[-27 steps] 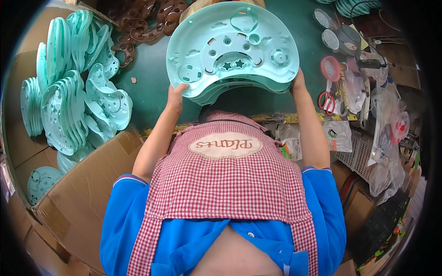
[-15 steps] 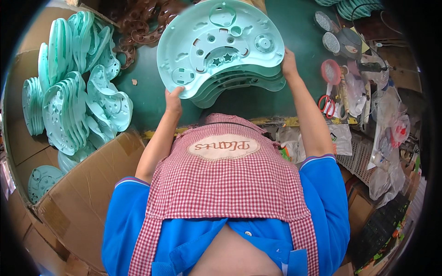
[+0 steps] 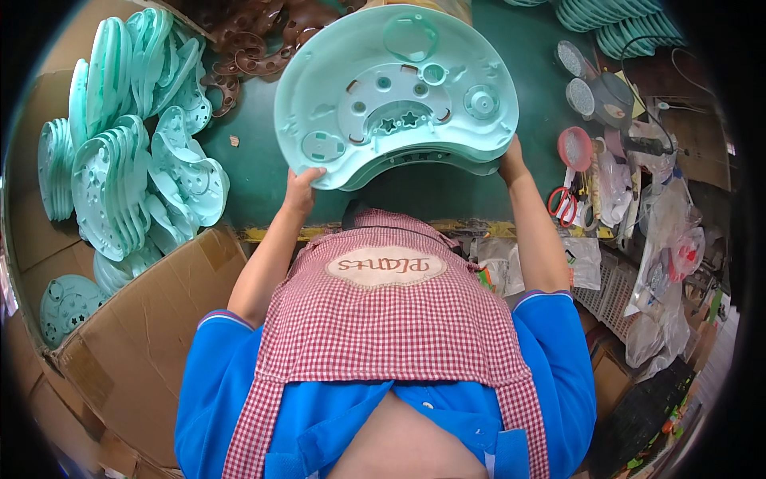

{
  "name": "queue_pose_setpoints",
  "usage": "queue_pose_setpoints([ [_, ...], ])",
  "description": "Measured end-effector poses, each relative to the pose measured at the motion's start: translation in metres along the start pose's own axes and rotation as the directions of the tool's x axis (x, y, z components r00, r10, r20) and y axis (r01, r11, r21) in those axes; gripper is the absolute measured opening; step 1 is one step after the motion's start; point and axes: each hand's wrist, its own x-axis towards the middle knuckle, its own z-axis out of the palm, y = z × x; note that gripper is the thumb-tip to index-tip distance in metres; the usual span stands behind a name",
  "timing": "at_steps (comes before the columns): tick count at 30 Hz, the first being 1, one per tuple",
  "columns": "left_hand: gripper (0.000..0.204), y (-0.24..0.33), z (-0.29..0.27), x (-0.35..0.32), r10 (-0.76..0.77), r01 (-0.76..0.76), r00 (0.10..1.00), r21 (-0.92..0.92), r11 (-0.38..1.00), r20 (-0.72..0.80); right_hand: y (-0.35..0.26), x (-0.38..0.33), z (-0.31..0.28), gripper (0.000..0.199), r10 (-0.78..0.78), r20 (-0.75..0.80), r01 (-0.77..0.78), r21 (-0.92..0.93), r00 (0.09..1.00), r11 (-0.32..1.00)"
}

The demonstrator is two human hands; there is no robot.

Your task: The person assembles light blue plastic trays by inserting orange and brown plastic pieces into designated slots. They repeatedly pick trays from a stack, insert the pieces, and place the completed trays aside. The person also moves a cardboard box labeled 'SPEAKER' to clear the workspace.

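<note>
A large kidney-shaped turquoise plastic panel point(image 3: 447, 64) with round holes, star-shaped cutouts and a concave near edge is in front of me over the table. My left hand point(image 3: 302, 188) is closed on its near left corner, thumb on top and fingers underneath. At the opposite corner my right hand point(image 3: 511, 160) grips the right edge, its fingers mostly hidden below the rim. Edges of more panels of the same kind show just beneath the curved near side. Whether my hands also hold those lower ones, I cannot tell.
A cardboard box point(image 3: 144, 335) on the left holds several turquoise panels point(image 3: 108, 191). Brown plastic parts point(image 3: 275, 36) lie at the far left of the green table point(image 3: 247, 176). To the right are red-handled scissors point(image 3: 562, 205), a pink-rimmed round tool point(image 3: 574, 148) and plastic bags point(image 3: 658, 271).
The panel has come nearer to me and looks larger, both hands moving with it. The layers below it, fanned out before, now show less under its near edge.
</note>
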Motion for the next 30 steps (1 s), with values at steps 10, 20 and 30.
queue_pose_setpoints([
  [10,0.061,-0.011,-0.001,0.016,0.056,-0.051,0.992,0.051,0.997,-0.109,0.032,0.06,0.024,0.047,-0.407,0.269,0.444,-0.093,0.873,0.891],
  [20,0.061,0.076,-0.013,0.056,-0.155,0.141,0.986,0.21,0.968,0.053,0.056,0.034,0.011,0.048,0.504,0.388,-0.592,0.146,0.771,0.793],
  [30,0.047,0.142,0.141,0.387,0.037,-0.525,0.848,0.83,0.19,0.528,-0.048,0.018,-0.048,0.048,0.204,-0.15,-0.128,0.403,0.968,0.906],
])
